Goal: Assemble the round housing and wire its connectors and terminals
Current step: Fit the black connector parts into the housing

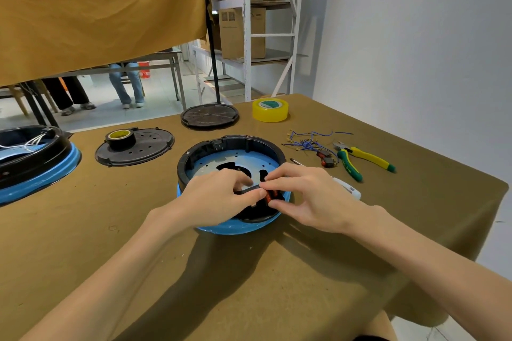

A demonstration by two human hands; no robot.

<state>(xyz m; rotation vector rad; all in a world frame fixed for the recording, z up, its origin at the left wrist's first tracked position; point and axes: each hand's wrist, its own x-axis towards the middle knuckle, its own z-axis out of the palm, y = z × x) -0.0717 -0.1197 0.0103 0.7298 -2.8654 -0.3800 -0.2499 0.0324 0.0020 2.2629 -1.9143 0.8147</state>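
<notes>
At frame centre, on the near rim of the round black-and-blue plastic housing [210,147], the right hand [307,196] pinches a small red-and-black switch [273,196]; the left hand [221,196] pinches its left end.

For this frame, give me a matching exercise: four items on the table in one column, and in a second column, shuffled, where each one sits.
Items:
1. yellow tape roll
2. black tape roll
3. pliers
4. blue wires

Places:
A. on the perforated black cover, left of the round housing
B. at the far edge of the table, right of the ribbed black disc
C. in a loose bundle between the housing and the pliers
D. farthest right, handles yellow and green

Pairs: 1-B, 2-A, 3-D, 4-C
</notes>
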